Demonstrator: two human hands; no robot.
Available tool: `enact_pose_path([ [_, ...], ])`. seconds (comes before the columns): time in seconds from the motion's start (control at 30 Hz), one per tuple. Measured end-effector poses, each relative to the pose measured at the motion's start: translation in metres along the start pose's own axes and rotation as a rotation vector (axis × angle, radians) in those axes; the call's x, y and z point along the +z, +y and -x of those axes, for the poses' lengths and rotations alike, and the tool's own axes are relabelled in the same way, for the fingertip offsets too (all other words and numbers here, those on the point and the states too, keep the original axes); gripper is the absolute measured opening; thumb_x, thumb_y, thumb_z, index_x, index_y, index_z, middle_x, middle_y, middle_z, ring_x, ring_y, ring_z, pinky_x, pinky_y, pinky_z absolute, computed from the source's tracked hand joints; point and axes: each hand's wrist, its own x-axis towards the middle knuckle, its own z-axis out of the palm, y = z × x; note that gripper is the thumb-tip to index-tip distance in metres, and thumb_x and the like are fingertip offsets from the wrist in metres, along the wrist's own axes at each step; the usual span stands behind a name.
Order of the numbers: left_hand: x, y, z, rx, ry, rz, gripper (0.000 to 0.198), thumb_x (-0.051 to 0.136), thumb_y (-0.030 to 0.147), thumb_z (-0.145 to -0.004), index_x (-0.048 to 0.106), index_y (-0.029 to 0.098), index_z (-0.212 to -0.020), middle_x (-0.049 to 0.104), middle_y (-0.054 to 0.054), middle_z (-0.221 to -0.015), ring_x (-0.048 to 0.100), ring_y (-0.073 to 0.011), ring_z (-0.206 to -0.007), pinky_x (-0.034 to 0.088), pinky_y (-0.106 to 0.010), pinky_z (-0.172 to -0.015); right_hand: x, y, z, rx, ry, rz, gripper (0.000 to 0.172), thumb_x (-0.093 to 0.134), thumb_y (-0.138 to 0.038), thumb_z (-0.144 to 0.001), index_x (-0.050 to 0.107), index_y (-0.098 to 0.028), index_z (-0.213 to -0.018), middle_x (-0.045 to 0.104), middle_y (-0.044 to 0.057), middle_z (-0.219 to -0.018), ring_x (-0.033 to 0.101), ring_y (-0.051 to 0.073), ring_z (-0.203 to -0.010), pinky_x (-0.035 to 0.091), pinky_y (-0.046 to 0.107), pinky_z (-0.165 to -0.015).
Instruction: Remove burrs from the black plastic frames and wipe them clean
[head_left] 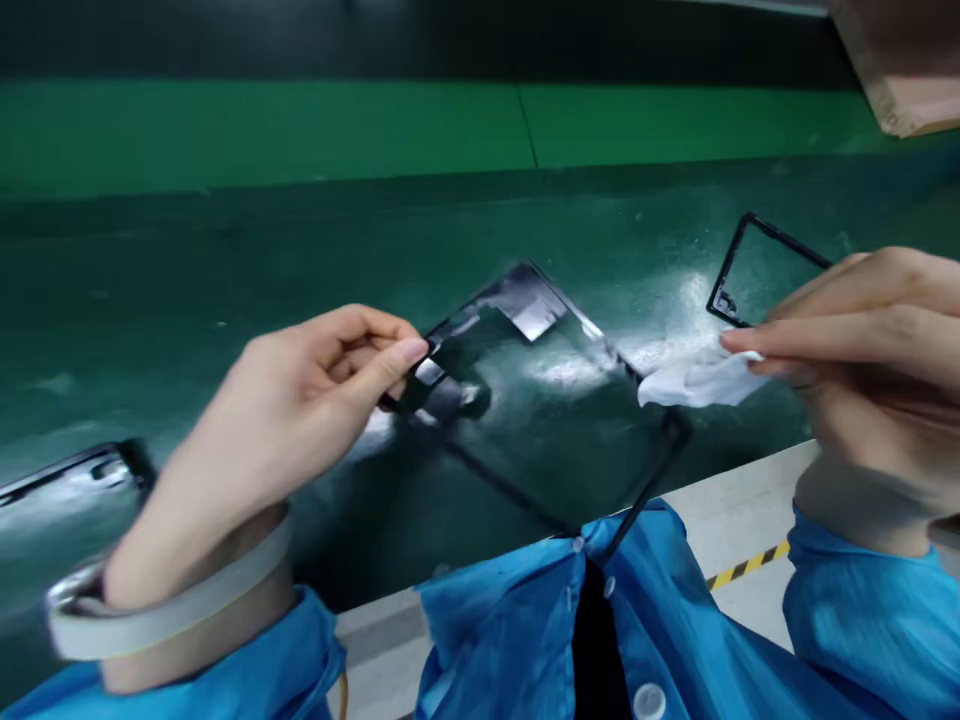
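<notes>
Between the thumb and forefinger of my left hand (307,400) is the left side of a thin black rectangular frame (499,292), tilted above the green bench. Its middle is open, and a shiny flat piece (534,312) spans its far corner. My right hand (870,340) pinches a crumpled white cloth (701,380). The cloth's tip overlaps the right edge of the frame; whether it presses on it I cannot tell. Partly behind my right hand, another black frame (789,240) shows.
A further black frame (71,470) lies at left, partly hidden by my left forearm. The green bench top (187,260) has a brighter green strip (300,135) along the back. A brown board or box (900,80) stands back right. Yellow-black tape (750,565) marks the floor.
</notes>
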Motion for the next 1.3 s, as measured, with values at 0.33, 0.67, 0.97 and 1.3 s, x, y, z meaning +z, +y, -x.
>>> enact_pose_path([
  [0.33,0.055,-0.015,0.084,0.247,0.155,-0.487,0.049,0.069,0.068,-0.109,0.069,0.027,-0.136,0.083,-0.011,-0.119,0.083,-0.0324,-0.103,0.065,-0.043,-0.085,0.035,0.011,-0.049,-0.152,-0.148,0.183,0.019,0.064,-0.02,-0.112,0.083,-0.027,-0.111,0.073,0.006,-0.11,0.064,0.016,-0.086,0.05,0.028,-0.065],
  [0.67,0.067,-0.036,0.075,0.424,0.031,-0.483,0.135,0.076,0.091,-0.092,0.009,0.025,-0.188,0.03,-0.023,-0.193,0.034,-0.0484,-0.18,0.027,-0.07,-0.149,0.118,0.024,-0.07,-0.315,-0.349,0.268,0.033,0.043,-0.001,-0.104,0.07,-0.017,-0.095,0.063,0.007,-0.106,0.055,0.015,-0.086,0.044,0.025,-0.067],
  [0.97,0.058,-0.034,0.071,0.4,0.009,-0.434,0.126,0.074,0.094,-0.091,0.021,0.032,-0.186,0.036,-0.017,-0.193,0.036,-0.0502,-0.179,0.028,-0.071,-0.147,0.139,0.018,-0.071,-0.281,-0.411,0.225,0.039,0.032,-0.014,-0.12,0.069,-0.019,-0.11,0.065,0.007,-0.109,0.07,0.02,-0.107,0.065,0.036,-0.093],
  [1.3,0.05,-0.032,0.069,0.375,-0.063,-0.484,0.126,0.065,0.1,-0.093,0.012,0.034,-0.187,0.028,-0.009,-0.197,0.027,-0.0454,-0.183,0.026,-0.069,-0.149,0.137,0.016,-0.067,-0.301,-0.32,0.232,0.042,0.032,-0.015,-0.12,0.073,-0.016,-0.109,0.066,0.003,-0.108,0.075,0.015,-0.108,0.065,0.03,-0.096],
])
